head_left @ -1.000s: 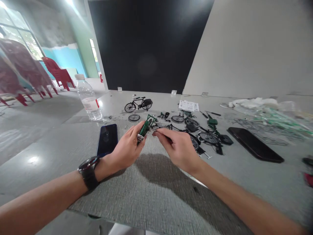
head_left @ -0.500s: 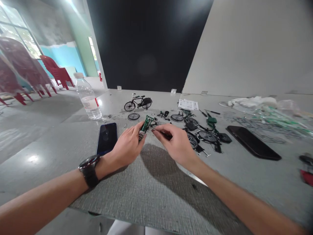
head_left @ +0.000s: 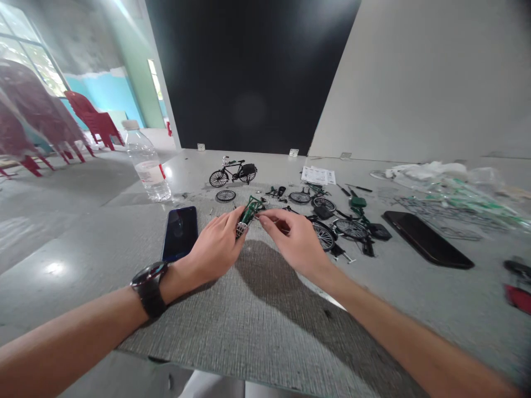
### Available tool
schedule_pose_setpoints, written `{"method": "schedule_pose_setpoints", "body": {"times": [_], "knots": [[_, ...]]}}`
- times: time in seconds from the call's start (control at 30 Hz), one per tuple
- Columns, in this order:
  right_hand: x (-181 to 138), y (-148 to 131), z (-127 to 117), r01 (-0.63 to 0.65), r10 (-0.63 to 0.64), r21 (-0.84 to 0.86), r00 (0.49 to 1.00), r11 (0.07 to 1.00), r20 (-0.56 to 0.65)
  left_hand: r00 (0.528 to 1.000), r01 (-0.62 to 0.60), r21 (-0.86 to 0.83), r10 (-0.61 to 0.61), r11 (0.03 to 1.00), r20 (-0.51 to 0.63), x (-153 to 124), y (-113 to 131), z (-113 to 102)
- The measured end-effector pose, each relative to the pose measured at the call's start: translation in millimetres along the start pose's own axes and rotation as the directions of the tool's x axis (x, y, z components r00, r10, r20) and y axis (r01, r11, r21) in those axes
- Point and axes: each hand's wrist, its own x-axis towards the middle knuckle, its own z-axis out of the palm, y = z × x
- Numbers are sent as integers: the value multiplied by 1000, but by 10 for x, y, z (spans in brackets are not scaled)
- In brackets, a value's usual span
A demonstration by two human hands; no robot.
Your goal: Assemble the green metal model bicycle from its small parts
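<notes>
Green frame (head_left: 253, 205) glossy, plastic-looking; tabletop (head_left: 199, 331) rough-looking, dull sheen; bottle (head_left: 143, 152) clear plastic.

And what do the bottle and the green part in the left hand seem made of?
Bottle: probably clear plastic, being see-through and glossy. Green part in the left hand: glossy, painted-looking; the sheen suits metal or plastic, so I can't tell which.

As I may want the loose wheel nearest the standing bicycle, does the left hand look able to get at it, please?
Probably yes: the loose wheel lies just beyond the left hand, with nothing on top of it, though the hand is holding the green part.
</notes>
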Motion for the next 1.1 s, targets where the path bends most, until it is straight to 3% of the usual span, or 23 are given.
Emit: {"method": "schedule_pose_setpoints", "body": {"times": [0.43,0.67,0.8,0.9,0.97,1.1], "knots": [[29,1,-13,-78,73,149,997,986,40,998,-66,56,67,996,-8,-8,23,-15],[9,19,8,-38,38,108,999,993,6,997,-69,62,67,996,38,-21,73,-47],[0,27,8,80,-84,-57,993,995,-84,999,20,-16,-19,1000,34,-16,88,-49],[32,76,-43,177,-198,-213,976,961,-85,995,97,-117,-93,988,35,13,84,-64],[75,143,-98,215,-237,-342,971,915,-23,989,150,-165,-148,975,25,39,70,-78],[154,311,-180,259,-156,-615,964,745,216,963,260,-234,-269,937,-7,78,20,-79]]}}
